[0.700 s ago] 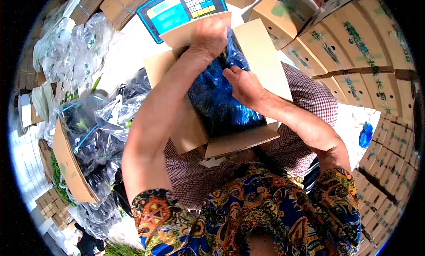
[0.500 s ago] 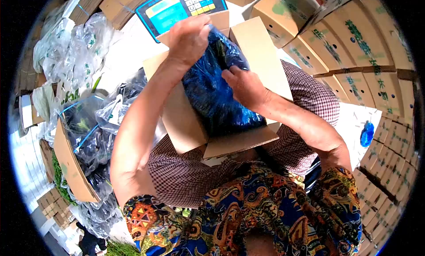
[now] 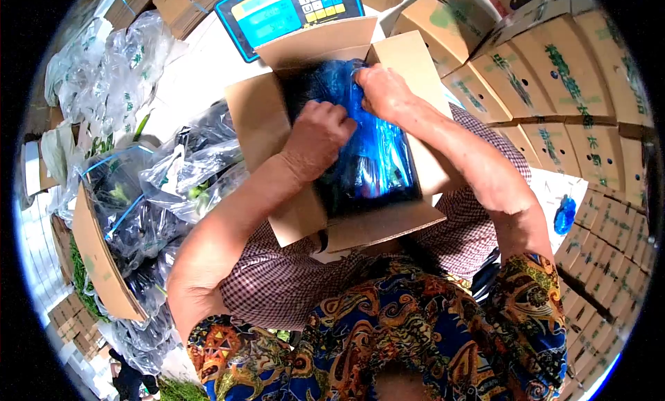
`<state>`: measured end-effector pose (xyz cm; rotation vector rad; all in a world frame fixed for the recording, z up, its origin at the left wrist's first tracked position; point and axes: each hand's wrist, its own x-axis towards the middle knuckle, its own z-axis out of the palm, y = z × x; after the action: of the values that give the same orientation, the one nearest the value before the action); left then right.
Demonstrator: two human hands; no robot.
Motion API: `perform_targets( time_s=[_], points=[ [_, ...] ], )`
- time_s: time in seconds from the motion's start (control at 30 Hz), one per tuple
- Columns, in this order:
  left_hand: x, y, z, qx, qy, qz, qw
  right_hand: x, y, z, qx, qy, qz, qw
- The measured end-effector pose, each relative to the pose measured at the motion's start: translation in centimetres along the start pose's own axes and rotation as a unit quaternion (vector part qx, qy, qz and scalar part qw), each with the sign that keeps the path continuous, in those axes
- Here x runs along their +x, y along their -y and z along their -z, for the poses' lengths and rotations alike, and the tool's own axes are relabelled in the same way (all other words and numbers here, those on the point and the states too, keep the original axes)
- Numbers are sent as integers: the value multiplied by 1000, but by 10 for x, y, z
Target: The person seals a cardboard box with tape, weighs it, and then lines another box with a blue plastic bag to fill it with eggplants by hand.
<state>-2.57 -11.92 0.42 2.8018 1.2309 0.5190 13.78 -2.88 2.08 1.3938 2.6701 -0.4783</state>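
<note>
An open cardboard box (image 3: 260, 124), its flaps spread outward, stands in front of my lap. Inside it lies a blue plastic bag (image 3: 377, 151), shiny and see-through, its contents too dark to name. My left hand (image 3: 320, 139) is closed with curled fingers on the bag's left side. Toward the far right of the bag, my right hand (image 3: 384, 94) pinches the gathered plastic. Both hands are within the box opening. The fingertips of the left hand are partly hidden.
A blue scale display with a keypad (image 3: 277, 16) stands behind the box. Stacked cartons (image 3: 526, 82) rise on the right. To the left are clear plastic bags (image 3: 111, 75) and another opened carton (image 3: 104, 255) with plastic-wrapped greens. A small blue item (image 3: 564, 215) lies at right.
My left hand has come down from the far end of the bag toward its middle left. My right hand has moved farther away. The bag now sits lower and flatter in the box.
</note>
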Motion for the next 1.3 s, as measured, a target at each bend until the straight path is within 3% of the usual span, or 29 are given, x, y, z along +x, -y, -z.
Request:
perform_targets(
  time_s=[0.17,0.27,0.3,0.4,0.47,0.5,0.57,0.6,0.63,0.67,0.73,0.77,0.9,0.97,1.03,1.1,1.2,1.27,1.3],
  points=[
    [0,-22,-6,-14,16,43,999,22,18,27,-40,92,-1,995],
    [-2,-31,-14,-71,-25,31,997,34,5,40,20,133,122,983],
    [-2,-35,-12,-70,24,29,997,36,-1,43,24,113,148,982],
    [-5,-40,-18,-47,20,-27,998,28,-16,43,8,-146,40,988],
    [-7,-39,-22,-56,-16,-31,998,3,-18,65,78,-157,55,983],
    [-9,-37,-24,-66,-36,-34,997,-11,-18,70,73,-67,5,995],
    [-9,-34,-25,-79,-45,-31,995,-47,-24,55,213,56,60,974],
    [-9,-34,-24,-82,-33,-25,996,-62,-23,44,165,57,143,974],
    [-9,-32,-24,-84,-21,-20,996,-74,-13,40,124,133,111,977],
    [-10,-32,-22,-89,-14,-18,996,-82,-21,10,107,34,237,965],
    [-10,-29,-18,-98,3,-15,995,-87,-1,3,29,34,186,982],
    [-11,-29,-18,-94,2,-16,995,-82,-4,-14,11,-101,238,966],
    [-13,-29,-14,-78,-26,-30,996,-40,-1,-34,-67,-102,255,959],
    [-18,-28,-3,-79,3,-16,997,-34,-2,-29,-119,-46,261,957],
    [-15,-17,9,-83,-69,24,994,-29,1,-23,-162,18,236,958],
    [-9,-5,17,-92,-113,73,987,-25,2,-31,-155,-29,237,959],
    [-4,20,-10,-91,-103,68,988,-24,3,-37,-142,-81,236,958],
    [-2,35,-19,-100,-28,63,993,-27,1,-49,-135,-107,217,961],
    [3,44,-22,-106,19,61,992,-31,-2,-47,-118,-136,254,950]
  ],
)
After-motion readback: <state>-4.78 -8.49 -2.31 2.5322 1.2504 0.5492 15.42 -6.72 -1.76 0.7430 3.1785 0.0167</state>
